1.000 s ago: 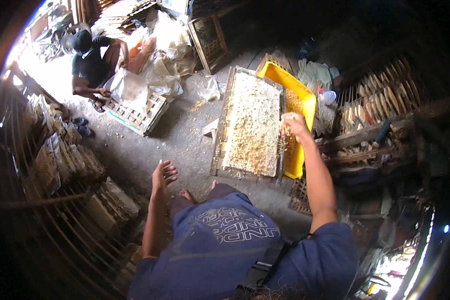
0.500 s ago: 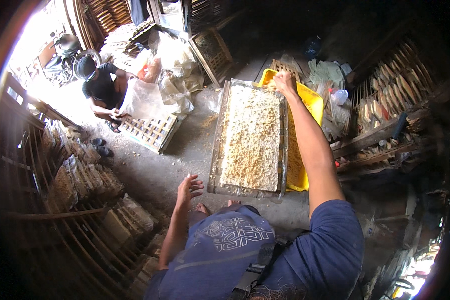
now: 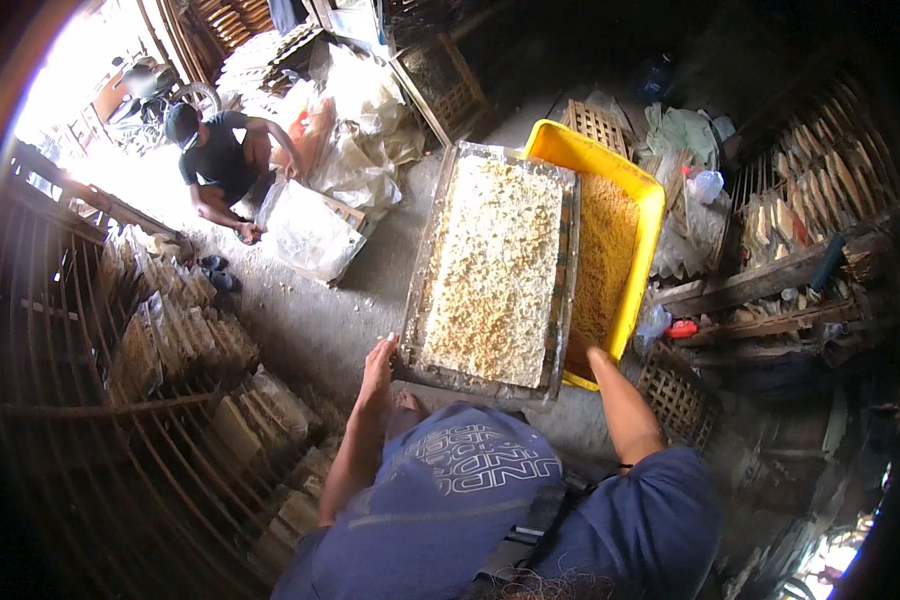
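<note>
A rectangular tray with dark edges lies in front of me, covered with a layer of pale yellow, crumbly grains. My left hand is at its near left corner, fingers closed against the edge. Beside the tray on the right, partly under its edge, stands a yellow plastic tub holding more orange-yellow grains. My right hand reaches down into the tub's near end. Its fingers are hidden there, so whether it grips any grains does not show.
At the far left a person crouches by a lattice tray with a clear plastic sheet over it. Crumpled plastic bags lie behind. Racks with wrapped slabs line the left, more racks the right. A woven crate sits near the tub.
My right hand has come back from the tub's far end down into its near end. My left hand has moved onto the tray's corner. The other person's plastic now covers the lattice tray.
</note>
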{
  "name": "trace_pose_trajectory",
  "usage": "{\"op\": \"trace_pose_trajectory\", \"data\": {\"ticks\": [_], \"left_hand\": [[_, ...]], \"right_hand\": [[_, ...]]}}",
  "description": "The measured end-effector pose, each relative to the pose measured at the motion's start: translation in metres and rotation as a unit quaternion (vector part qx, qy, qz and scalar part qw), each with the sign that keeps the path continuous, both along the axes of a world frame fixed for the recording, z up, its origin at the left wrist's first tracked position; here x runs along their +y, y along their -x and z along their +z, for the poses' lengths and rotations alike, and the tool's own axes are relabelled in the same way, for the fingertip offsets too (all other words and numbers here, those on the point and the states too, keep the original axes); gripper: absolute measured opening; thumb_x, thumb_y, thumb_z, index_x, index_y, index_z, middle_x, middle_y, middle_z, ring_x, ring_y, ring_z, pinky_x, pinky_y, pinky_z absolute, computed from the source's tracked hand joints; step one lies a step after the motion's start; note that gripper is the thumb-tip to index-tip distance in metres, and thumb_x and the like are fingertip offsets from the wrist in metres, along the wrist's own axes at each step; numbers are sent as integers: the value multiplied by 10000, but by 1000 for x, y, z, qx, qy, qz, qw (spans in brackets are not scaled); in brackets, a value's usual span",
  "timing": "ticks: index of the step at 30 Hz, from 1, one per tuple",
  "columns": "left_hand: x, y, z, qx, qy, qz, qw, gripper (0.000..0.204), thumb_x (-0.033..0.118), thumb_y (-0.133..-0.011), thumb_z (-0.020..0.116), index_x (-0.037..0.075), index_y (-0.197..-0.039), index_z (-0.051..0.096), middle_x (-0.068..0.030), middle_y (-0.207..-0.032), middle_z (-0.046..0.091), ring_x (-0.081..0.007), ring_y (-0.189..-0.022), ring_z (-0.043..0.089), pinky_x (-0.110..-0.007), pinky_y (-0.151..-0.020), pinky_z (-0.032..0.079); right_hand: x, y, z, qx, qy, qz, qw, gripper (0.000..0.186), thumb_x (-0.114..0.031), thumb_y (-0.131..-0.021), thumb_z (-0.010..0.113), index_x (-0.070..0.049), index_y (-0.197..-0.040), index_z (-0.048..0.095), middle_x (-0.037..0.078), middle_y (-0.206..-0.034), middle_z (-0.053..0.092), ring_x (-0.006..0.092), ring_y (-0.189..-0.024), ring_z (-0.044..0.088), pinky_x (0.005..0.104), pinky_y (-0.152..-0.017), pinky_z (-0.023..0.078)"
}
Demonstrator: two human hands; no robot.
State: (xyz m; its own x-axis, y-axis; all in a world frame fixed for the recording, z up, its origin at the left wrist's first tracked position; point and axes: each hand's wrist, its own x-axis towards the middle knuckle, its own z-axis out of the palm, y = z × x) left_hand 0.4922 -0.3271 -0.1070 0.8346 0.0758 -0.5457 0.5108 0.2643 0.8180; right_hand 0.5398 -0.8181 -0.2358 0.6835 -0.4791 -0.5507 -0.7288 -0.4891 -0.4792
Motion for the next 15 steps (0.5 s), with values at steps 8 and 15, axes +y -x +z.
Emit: {"op": "trace_pose_trajectory", "data": {"ticks": [8,15], "left_hand": [[-5,-11,-7,-43,-35,3,998,325,367,-977,527,110,-779,549,70,-717,390,-70,-682,368,-267,-628,304],[15,14,15,-2,-9,-12,1000,439,442,-966,515,70,-1186,585,-84,-996,629,-175,-848,586,-325,-730,473]], "right_hand": [[54,-74,246,-77,-489,112,862,369,-183,-874,678,4,-1167,555,181,-1025,668,228,-809,691,291,-504,576],[97,-215,283,-307,-162,165,923,211,3,-854,582,-5,-1064,592,106,-821,627,204,-708,657,323,-554,575]]}}
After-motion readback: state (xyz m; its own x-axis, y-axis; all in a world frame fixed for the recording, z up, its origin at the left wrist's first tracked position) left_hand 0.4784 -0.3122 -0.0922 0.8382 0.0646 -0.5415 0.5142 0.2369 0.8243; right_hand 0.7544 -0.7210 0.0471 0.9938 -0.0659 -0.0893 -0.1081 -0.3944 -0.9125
